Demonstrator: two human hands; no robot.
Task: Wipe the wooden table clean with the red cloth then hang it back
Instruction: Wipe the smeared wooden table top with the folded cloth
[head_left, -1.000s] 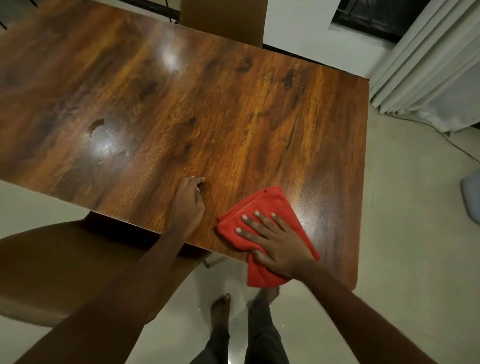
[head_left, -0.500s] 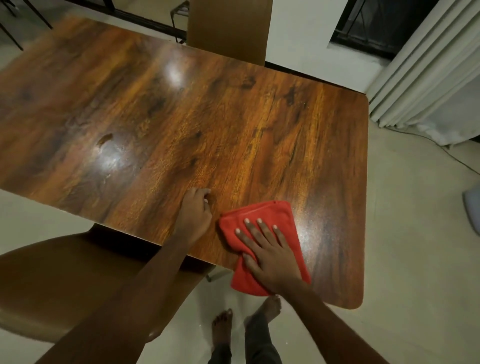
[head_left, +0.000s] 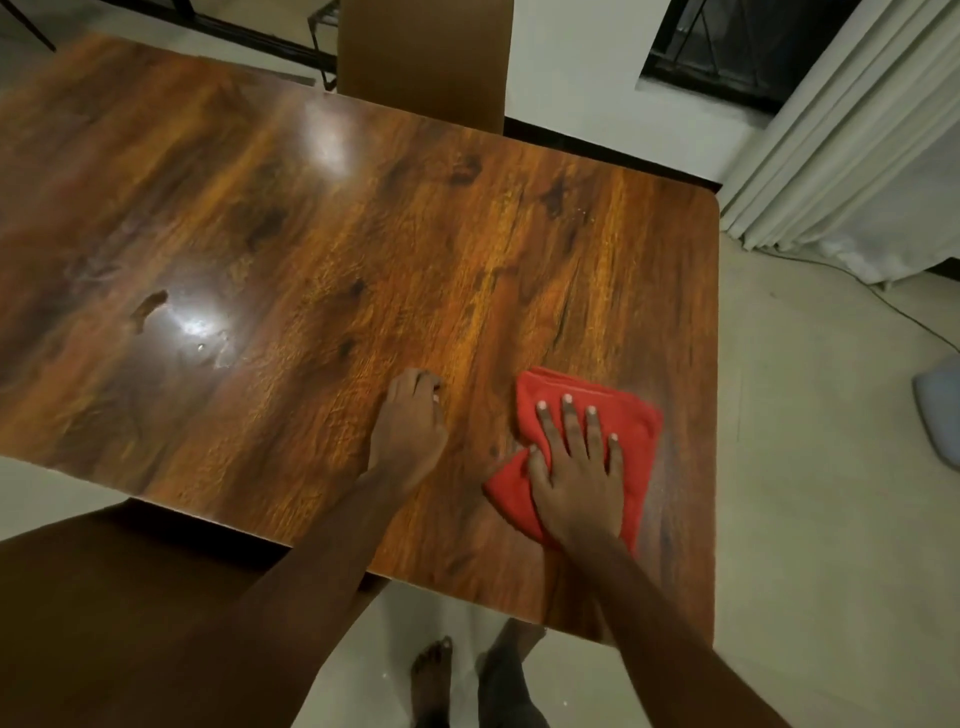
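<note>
The glossy wooden table (head_left: 322, 249) fills most of the head view. A folded red cloth (head_left: 631, 431) lies flat on it near the front right corner. My right hand (head_left: 574, 467) presses down on the cloth with fingers spread, covering its middle. My left hand (head_left: 408, 426) rests on the bare wood just left of the cloth, fingers curled under, holding nothing. A small wet smear (head_left: 150, 306) shows on the table's left part beside a light reflection.
A brown chair (head_left: 104, 597) stands at the table's near left edge, and another chair back (head_left: 423, 57) rises at the far side. White curtains (head_left: 857, 135) hang at the right. A pale object (head_left: 940, 410) sits on the floor at the right. My bare feet (head_left: 431, 675) are below.
My right hand has slid the red cloth away from the front edge and to the right, fully onto the table. My left hand stayed in place on the wood.
</note>
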